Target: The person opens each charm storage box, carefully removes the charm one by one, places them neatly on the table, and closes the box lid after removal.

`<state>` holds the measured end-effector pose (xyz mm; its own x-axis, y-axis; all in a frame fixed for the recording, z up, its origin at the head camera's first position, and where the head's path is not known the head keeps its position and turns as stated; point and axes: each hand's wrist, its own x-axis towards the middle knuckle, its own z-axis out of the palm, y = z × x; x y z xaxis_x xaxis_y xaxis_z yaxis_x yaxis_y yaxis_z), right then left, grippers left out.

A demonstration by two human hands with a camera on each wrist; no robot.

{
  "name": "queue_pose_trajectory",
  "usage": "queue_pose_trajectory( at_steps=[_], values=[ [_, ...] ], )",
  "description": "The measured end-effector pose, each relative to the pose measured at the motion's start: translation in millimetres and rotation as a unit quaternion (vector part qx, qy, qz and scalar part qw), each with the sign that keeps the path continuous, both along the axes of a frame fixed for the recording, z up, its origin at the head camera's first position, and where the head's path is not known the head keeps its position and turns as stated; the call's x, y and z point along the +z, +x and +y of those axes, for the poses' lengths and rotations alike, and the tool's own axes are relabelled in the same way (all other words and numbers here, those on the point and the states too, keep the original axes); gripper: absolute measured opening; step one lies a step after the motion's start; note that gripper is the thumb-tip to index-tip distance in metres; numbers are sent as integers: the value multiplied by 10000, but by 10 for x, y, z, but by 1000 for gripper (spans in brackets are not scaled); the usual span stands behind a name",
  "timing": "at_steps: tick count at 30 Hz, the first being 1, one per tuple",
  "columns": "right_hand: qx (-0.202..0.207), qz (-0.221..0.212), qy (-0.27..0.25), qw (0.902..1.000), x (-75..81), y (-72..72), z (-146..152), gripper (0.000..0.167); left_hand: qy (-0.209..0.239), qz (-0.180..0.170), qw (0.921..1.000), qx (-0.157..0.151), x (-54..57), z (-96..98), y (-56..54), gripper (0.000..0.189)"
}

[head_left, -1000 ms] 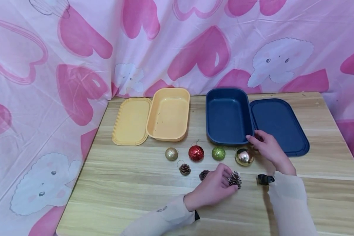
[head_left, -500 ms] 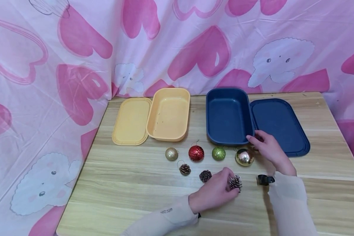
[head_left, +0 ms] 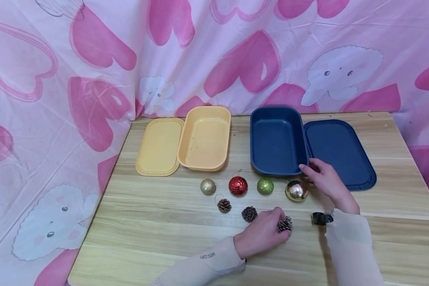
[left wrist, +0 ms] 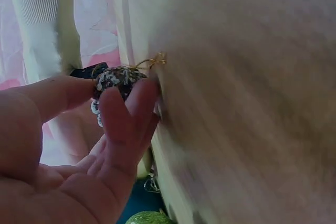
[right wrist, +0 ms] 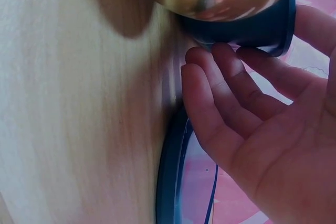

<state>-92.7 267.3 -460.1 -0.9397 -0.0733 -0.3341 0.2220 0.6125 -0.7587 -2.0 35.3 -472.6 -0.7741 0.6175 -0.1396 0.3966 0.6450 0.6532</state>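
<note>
My left hand (head_left: 259, 235) pinches a white-tipped pinecone (head_left: 285, 225) between thumb and fingers, low over the wooden table. In the left wrist view this pinecone (left wrist: 118, 80) has a gold hanging loop at its top. My right hand (head_left: 325, 178) holds the near right corner of a blue plastic box (head_left: 276, 172), thumb at the rim. In the right wrist view its fingers (right wrist: 202, 100) bend toward the outer wall of the box (right wrist: 252, 34). A dark pinecone (head_left: 249, 213) lies beside my left hand, and a brown pinecone (head_left: 224, 205) farther left.
Between boxes and pinecones lie a pale gold glitter ball (head_left: 208, 186), a red ball (head_left: 238, 186), a green ball (head_left: 265, 186) and a shiny gold ball (head_left: 296, 191). A yellow box (head_left: 204, 168) stands left beside its lid (head_left: 159, 147); a blue lid (head_left: 339, 153) lies right.
My left hand has shifted slightly right and toward me with the white-tipped pinecone, uncovering the dark pinecone beside it. My right hand stays at the blue box's corner.
</note>
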Motion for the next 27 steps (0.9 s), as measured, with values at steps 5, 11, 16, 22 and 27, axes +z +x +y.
queue_pose_trajectory(
  at_steps=[5,11,16,22,27],
  values=[
    [-7,-29,7,10000,-1,8,2,65,-322,194,9993,31,-6,31,18,26],
    [19,-66,-31,10000,-2,11,-1,67,-312,110,9994,130,-20,44,36,25],
    [12,-75,-21,10000,-1,13,3,67,-225,151,9995,181,-18,51,27,25],
    [-6,-129,-27,9999,-15,11,-1,70,-429,405,9982,137,-25,67,9,27],
    [-17,-129,-76,9999,-17,12,2,69,-440,340,9981,272,-25,69,4,27]
  ],
)
